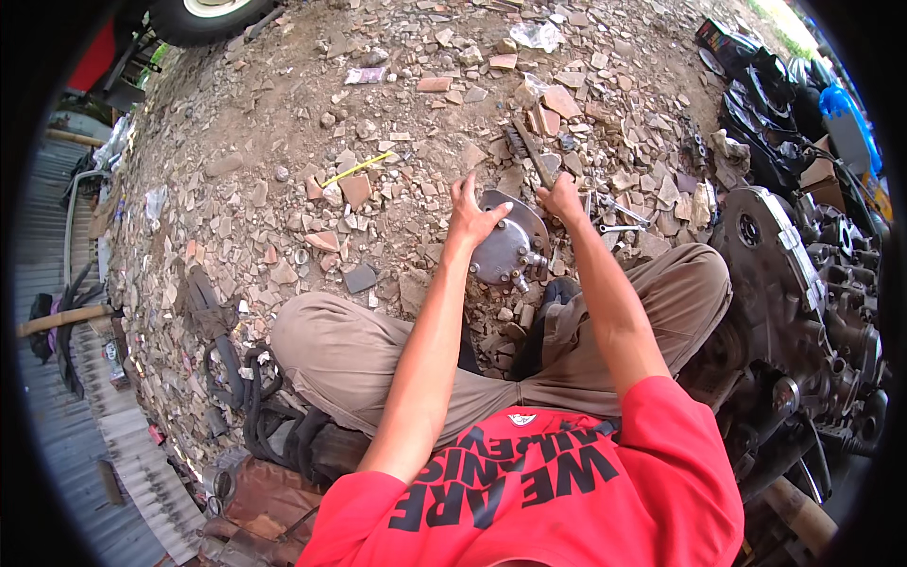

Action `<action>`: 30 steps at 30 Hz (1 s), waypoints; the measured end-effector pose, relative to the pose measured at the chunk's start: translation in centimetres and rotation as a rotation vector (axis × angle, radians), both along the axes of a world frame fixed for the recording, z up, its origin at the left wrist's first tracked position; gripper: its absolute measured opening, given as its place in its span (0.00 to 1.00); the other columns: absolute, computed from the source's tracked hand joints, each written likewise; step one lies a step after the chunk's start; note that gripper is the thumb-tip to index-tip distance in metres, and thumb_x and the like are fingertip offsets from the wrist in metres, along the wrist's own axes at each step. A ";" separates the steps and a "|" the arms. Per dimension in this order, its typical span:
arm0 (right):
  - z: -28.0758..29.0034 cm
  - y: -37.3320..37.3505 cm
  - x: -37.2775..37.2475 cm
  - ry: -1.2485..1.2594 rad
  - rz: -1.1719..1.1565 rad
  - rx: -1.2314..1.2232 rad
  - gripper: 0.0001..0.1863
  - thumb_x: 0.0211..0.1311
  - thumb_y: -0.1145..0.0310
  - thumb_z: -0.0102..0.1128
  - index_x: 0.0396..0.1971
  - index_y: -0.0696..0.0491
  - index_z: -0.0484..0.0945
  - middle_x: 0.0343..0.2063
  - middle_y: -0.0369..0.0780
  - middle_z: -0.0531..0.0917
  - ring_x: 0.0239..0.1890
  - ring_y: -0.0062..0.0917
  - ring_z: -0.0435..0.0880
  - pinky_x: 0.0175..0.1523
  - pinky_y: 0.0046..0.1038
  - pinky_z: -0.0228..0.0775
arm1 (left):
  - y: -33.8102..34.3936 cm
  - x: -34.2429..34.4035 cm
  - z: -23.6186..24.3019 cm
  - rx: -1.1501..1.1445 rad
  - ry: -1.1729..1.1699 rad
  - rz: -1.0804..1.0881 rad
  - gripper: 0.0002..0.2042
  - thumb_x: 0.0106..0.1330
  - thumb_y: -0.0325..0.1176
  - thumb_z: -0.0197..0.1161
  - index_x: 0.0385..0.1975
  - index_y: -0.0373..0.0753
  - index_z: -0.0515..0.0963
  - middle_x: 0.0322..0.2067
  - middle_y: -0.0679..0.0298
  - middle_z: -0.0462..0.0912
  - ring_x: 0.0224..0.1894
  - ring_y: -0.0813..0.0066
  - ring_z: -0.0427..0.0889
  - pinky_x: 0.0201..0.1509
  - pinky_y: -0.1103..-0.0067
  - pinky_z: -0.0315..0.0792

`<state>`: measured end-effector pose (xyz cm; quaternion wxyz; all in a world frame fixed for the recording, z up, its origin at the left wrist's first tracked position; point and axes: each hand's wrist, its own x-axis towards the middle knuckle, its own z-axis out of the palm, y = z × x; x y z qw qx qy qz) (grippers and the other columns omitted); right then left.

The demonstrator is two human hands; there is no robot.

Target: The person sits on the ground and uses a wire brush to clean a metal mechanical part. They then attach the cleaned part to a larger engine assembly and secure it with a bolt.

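Note:
A round grey metal part (501, 253), with bolts around its face and a fitting on its right side, rests on the rubble between my knees. My left hand (472, 215) grips its upper left edge, the thumb lying across the face and the fingers along the rim. Just right of the part, my right hand (563, 197) is closed around the handle of a brush (535, 156), which looks like a wire brush with dark bristles. The brush points up and left, apart from the metal part.
Metal spanners (619, 225) lie right of my right hand. A large engine block (770, 255) with other machine parts crowds the right side. Dark hoses (260, 402) lie beyond my left knee. A yellow strip (357, 170) crosses the broken tiles. At top left stands a wheel (203, 24).

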<state>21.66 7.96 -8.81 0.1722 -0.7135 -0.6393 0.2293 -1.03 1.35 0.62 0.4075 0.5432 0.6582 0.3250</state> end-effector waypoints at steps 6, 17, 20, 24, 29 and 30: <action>7.4 2.5 1.2 0.192 -0.073 -0.194 0.29 0.62 0.55 0.59 0.43 0.69 0.66 0.37 0.62 0.81 0.43 0.53 0.83 0.47 0.41 0.73 | 0.8 0.1 -1.9 -0.001 -0.095 0.359 0.35 0.70 0.52 0.54 0.66 0.29 0.60 0.63 0.37 0.65 0.65 0.45 0.68 0.69 0.63 0.63; 23.3 -6.7 1.9 0.294 0.308 -0.059 0.22 0.71 0.71 0.51 0.63 0.56 0.68 0.32 0.36 0.82 0.28 0.21 0.79 0.32 0.22 0.70 | 1.3 -4.4 0.5 0.033 -0.345 0.442 0.29 0.71 0.52 0.56 0.55 0.28 0.73 0.52 0.44 0.79 0.56 0.57 0.78 0.60 0.69 0.71; 29.4 -9.5 3.9 0.230 0.586 0.041 0.29 0.60 0.80 0.52 0.64 0.56 0.68 0.45 0.46 0.82 0.49 0.34 0.81 0.54 0.34 0.71 | 1.1 -3.4 6.9 -0.054 -0.480 0.211 0.29 0.70 0.53 0.57 0.56 0.29 0.74 0.52 0.47 0.80 0.56 0.60 0.79 0.60 0.71 0.71; 31.4 -12.1 4.3 -0.047 0.835 0.051 0.35 0.50 0.85 0.48 0.63 0.51 0.70 0.42 0.48 0.78 0.48 0.46 0.78 0.53 0.39 0.70 | -0.3 -3.2 8.2 -0.094 -0.304 0.069 0.35 0.69 0.58 0.55 0.62 0.31 0.69 0.57 0.46 0.77 0.60 0.59 0.76 0.65 0.70 0.69; 31.5 -14.0 3.7 -0.225 0.861 0.035 0.34 0.52 0.82 0.48 0.63 0.49 0.70 0.36 0.47 0.74 0.41 0.45 0.78 0.48 0.42 0.70 | -1.8 -1.3 3.5 -0.206 -0.014 0.036 0.45 0.66 0.70 0.46 0.69 0.34 0.58 0.70 0.41 0.53 0.71 0.47 0.58 0.71 0.51 0.57; 31.7 -14.0 3.5 -0.234 0.883 0.071 0.33 0.52 0.80 0.51 0.63 0.49 0.70 0.36 0.47 0.74 0.41 0.44 0.78 0.47 0.42 0.70 | -2.3 -0.4 2.3 -0.145 0.107 0.009 0.45 0.66 0.70 0.44 0.69 0.34 0.59 0.70 0.41 0.53 0.72 0.47 0.57 0.71 0.48 0.55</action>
